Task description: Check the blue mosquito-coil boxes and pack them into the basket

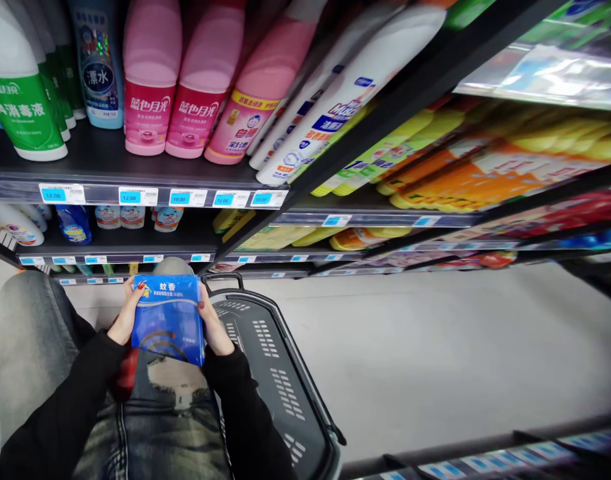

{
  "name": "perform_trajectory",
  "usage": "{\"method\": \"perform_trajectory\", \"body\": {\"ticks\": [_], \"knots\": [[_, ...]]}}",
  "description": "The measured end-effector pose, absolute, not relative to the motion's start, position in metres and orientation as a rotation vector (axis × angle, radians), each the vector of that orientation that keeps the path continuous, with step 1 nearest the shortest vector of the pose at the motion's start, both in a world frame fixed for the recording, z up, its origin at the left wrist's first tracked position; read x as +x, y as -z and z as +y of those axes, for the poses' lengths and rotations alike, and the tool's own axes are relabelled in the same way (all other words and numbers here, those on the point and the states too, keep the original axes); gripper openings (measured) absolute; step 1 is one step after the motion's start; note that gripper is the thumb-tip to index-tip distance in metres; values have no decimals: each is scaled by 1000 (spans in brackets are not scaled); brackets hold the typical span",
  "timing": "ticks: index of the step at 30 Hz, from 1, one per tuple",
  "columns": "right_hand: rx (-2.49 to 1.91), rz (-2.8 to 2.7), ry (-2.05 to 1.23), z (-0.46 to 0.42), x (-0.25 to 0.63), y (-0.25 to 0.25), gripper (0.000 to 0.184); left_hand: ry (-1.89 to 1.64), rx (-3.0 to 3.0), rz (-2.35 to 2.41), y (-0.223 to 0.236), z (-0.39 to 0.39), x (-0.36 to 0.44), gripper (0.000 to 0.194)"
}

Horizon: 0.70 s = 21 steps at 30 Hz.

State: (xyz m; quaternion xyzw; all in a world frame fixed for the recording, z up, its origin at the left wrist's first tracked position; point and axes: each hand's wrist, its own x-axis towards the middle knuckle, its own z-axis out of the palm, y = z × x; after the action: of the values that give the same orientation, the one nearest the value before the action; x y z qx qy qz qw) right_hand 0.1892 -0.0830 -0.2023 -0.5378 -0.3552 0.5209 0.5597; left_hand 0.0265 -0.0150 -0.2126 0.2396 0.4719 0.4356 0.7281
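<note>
I hold a flat blue packet with white lettering over my lap, low in the head view. My left hand grips its left edge, fingers curled over the top corner. My right hand clasps the right edge. Both sleeves are black, and under the packet are my jeans-clad knees. A dark grey shopping basket stands on the floor just right of my right arm, its handle near the packet.
Store shelves run ahead and to the right: pink bottles, green-labelled white bottles, yellow and orange bottles, with blue price tags on the shelf edge. Grey floor lies to the right. Another shelf edge crosses bottom right.
</note>
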Motion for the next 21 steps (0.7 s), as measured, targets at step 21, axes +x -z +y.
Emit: {"method": "perform_trajectory", "body": {"ticks": [21], "knots": [[-1340, -1113, -949, -126, 200, 201, 103, -997, 1063, 785, 206, -45, 19, 100]]}}
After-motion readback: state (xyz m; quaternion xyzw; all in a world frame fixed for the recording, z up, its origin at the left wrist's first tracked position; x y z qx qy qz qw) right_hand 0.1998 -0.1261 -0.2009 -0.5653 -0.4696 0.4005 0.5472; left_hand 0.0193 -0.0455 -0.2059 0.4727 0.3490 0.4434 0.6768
